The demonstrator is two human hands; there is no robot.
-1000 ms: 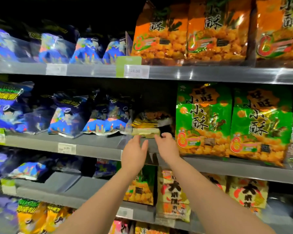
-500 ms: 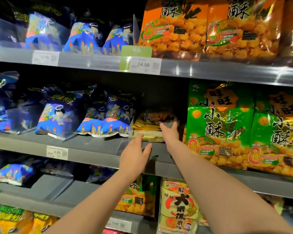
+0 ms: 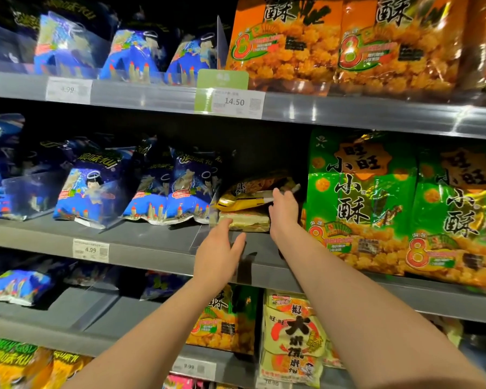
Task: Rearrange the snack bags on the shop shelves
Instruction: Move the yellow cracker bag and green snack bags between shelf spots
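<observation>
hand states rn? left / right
Left hand: open, fingertips at the lower flat pack, gripping nothing.
Right hand: open, fingers resting on the stacked yellow bag, not closed on it.

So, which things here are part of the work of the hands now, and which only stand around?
In the job:
- left hand
- right hand
- flat yellow bags, lying stacked on the middle shelf

Standing around:
- blue bags
- green bags
- orange bags
- price tag 14.50

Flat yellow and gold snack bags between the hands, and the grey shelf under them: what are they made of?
Flat yellow and gold snack bags: probably glossy metallised plastic film, judging by creases and glints. Grey shelf: seemingly matte painted metal, with a clear plastic price strip along its edge.
</observation>
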